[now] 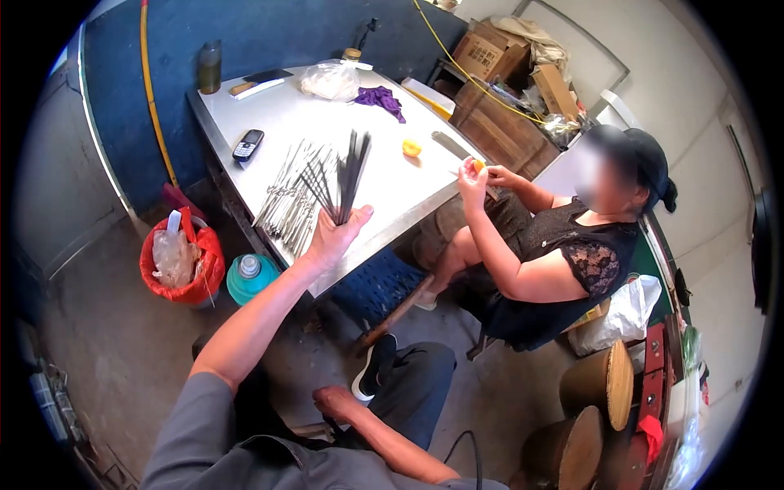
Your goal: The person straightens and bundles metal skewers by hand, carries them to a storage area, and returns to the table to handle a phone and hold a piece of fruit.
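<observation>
My left hand (335,235) is closed around a fanned bundle of long thin dark sticks (354,175), held tilted upward over the table's near edge. Beneath and beside it, a pile of thin silvery sticks (286,196) lies across the tabletop. Down by my leg is my right hand (333,403), its fingers curled; whatever they may hold is hidden. On the right a seated co-worker holds a small orange-yellow piece (479,166) in raised fingers.
The white table (343,122) carries a mobile phone (248,145), a yellow fruit-like item (411,148), a purple cloth (380,102), a plastic bag (330,80) and a cleaver (268,77). Beside it stand a red-lined bin (181,259) and a teal jug (251,279).
</observation>
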Demonstrator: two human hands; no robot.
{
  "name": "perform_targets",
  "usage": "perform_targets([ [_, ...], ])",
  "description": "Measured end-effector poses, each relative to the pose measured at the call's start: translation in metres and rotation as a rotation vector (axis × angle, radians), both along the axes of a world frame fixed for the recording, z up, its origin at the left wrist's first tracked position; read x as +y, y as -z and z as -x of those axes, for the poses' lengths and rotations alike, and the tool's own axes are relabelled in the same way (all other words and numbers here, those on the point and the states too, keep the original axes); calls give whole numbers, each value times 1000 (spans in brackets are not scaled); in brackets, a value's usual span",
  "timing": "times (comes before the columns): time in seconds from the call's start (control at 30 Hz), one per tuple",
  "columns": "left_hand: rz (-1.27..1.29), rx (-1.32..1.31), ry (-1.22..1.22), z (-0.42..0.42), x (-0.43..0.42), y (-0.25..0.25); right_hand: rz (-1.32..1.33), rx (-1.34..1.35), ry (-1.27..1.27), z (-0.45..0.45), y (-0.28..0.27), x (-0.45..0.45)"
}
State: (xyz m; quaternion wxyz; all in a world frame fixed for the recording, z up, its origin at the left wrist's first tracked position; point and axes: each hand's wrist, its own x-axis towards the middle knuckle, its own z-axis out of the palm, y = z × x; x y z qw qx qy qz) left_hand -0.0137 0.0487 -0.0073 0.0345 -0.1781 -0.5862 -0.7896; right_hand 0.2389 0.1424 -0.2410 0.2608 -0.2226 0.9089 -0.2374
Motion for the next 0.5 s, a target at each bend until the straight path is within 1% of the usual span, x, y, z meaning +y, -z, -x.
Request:
perform_targets([
  [0.07,152,44,16,1,-3,3,20,3,-11,-1,-10,-4],
  [0.1,147,59,-2,8,2,18,17,0,-15,-2,-4,-5],
  [0.17,143,81,-13,12,5,23,-69,-17,-24,-2,8,-7],
  [0.27,156,94,-2,2,0,13,-59,-18,-30,-3,4,-6],
  [0.33,-7,-25,112,-11,1,-5,-69,-30,-30,0,7,-1],
  [0.37,-59,-132,274,-13,1,-4,-73,-42,-23,2,10,1],
  [0.4,-61,-134,270,-20,1,-8,-74,-44,-28,3,7,2],
  [0.47,-130,-367,575,-43,0,-22,202,142,138,9,-15,7],
  [0.5,-140,-534,644,-53,1,-22,204,182,180,13,-33,6],
])
